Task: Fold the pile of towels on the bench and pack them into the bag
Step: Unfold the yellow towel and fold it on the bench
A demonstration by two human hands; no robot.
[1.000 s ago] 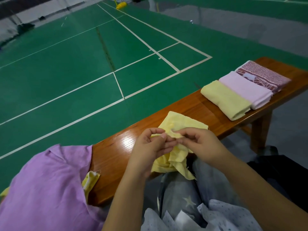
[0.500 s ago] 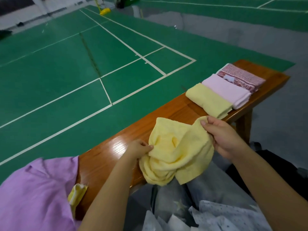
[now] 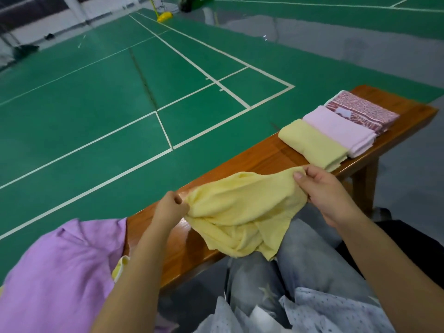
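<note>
Since a moment before, I had pulled the yellow towel point(image 3: 242, 207) wider above the bench point(image 3: 262, 155); left hand point(image 3: 169, 209) and right hand point(image 3: 322, 188) fingers pinched its opposite edges, so I judged folding could begin

Held towel point(image 3: 242, 210): pale yellow. Folded towels at 2 o'clock: yellow point(image 3: 312, 144), pink point(image 3: 341, 131), maroon-and-pink patterned point(image 3: 362, 111) (motif unclear). Bench point(image 3: 262, 157): glossy orange-brown wood. Cloth point(image 3: 60, 272) at 8 o'clock: lilac. Court floor point(image 3: 96, 104): green, white lines.
</note>
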